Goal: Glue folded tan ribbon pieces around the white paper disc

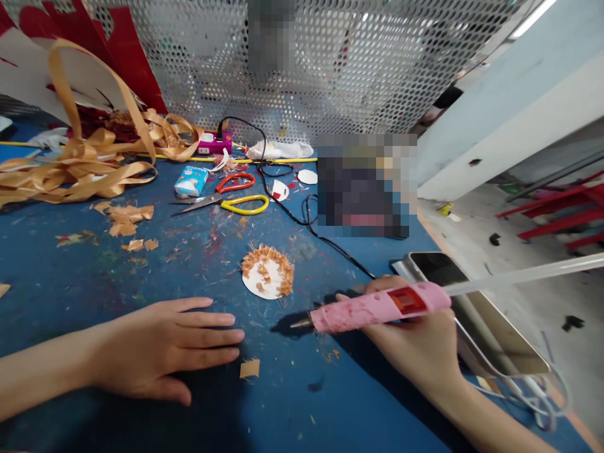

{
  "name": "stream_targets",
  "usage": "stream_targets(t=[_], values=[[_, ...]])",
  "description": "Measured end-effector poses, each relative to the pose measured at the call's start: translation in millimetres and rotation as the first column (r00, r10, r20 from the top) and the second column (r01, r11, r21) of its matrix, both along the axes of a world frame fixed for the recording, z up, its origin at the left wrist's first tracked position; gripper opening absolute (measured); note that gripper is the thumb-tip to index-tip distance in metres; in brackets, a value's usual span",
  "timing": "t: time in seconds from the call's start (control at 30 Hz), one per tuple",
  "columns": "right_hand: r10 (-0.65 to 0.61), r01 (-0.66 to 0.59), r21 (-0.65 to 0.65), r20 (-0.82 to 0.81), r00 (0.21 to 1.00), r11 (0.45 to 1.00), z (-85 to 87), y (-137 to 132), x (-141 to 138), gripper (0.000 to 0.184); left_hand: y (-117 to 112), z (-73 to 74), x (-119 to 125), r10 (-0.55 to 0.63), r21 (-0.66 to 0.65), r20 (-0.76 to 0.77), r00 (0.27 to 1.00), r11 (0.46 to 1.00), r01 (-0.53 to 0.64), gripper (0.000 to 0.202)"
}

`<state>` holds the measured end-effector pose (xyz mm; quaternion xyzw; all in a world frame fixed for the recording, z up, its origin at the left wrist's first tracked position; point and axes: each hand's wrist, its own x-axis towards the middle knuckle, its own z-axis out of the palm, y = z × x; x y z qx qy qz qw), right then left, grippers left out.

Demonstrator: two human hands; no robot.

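Note:
My right hand (419, 340) grips a pink hot glue gun (372, 308), its metal nozzle pointing left just above the table. A clear glue stick (523, 274) sticks out of its back end. My left hand (165, 349) lies flat on the blue table, palm down, fingers spread and holding nothing. Just off its fingertips sits a small square of tan ribbon (250, 369). Beyond both hands is a white paper disc (257, 287) with ruffled tan ribbon pieces along its upper and right edge and a few in the middle.
Scissors (245, 204) with yellow and orange handles lie farther back, near a blue packet (191, 181). Tan ribbon (94, 170) is heaped at back left. A black cord (330, 242) runs to a purple socket (214, 143). A phone (476, 314) lies at the right edge.

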<state>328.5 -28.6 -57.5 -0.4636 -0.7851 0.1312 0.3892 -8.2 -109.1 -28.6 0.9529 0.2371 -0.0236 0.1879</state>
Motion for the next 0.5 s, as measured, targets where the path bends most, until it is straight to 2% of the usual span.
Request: stream_targets(t=[0.07,0.13,0.17,0.23,0.27,0.3,0.33,0.37,0.4,0.43,0.5], values=[[0.014,-0.014,-0.009,0.000,1.000,1.000,-0.3,0.2,-0.2,0.024,7.7,-2.7,-16.6,0.053,0.008,-0.024,0.998,0.999,-0.053,0.073],[0.028,-0.028,-0.017,0.000,1.000,0.999,-1.2,0.2,0.3,0.021,22.5,-7.0,-33.4,0.201,0.088,-0.063,0.978,0.977,-0.195,0.073],[0.033,-0.033,-0.021,0.000,0.999,0.999,-1.7,0.1,0.8,0.020,30.8,-8.5,-40.6,0.301,0.145,-0.083,0.950,0.947,-0.287,0.071],[0.041,-0.041,-0.025,0.000,0.999,0.999,-2.4,-0.2,2.2,0.017,43.9,-8.3,-50.4,0.487,0.270,-0.048,0.872,0.847,-0.458,0.065],[0.046,-0.046,-0.025,0.000,0.999,0.999,-2.4,-0.4,2.9,0.017,46.6,-6.1,-52.2,0.536,0.313,0.001,0.844,0.802,-0.509,0.065],[0.048,-0.048,-0.025,-0.001,0.999,0.999,-2.2,-0.6,3.4,0.018,45.8,-2.9,-51.8,0.538,0.332,0.050,0.841,0.786,-0.522,0.066],[0.050,-0.050,-0.025,-0.003,0.999,0.998,-1.8,-0.8,3.6,0.018,41.6,0.9,-49.5,0.474,0.329,0.092,0.876,0.816,-0.476,0.067],[0.050,-0.050,-0.025,-0.006,0.999,0.998,-1.3,-0.9,3.4,0.020,34.6,4.8,-45.8,0.356,0.300,0.105,0.929,0.879,-0.371,0.068],[0.047,-0.048,-0.027,-0.013,0.999,0.999,-0.8,-1.0,2.8,0.022,25.9,8.1,-41.3,0.170,0.254,0.109,0.979,0.948,-0.193,0.068],[0.037,-0.037,-0.033,-0.022,0.999,0.999,-0.4,-1.0,2.1,0.023,17.1,10.4,-36.9,0.024,0.179,0.075,0.997,0.983,-0.037,0.068],[0.014,-0.015,-0.053,-0.034,0.999,0.998,-0.3,-0.5,0.6,0.024,4.8,11.2,-30.9,-0.068,0.058,-0.012,0.998,0.996,0.069,0.072]])
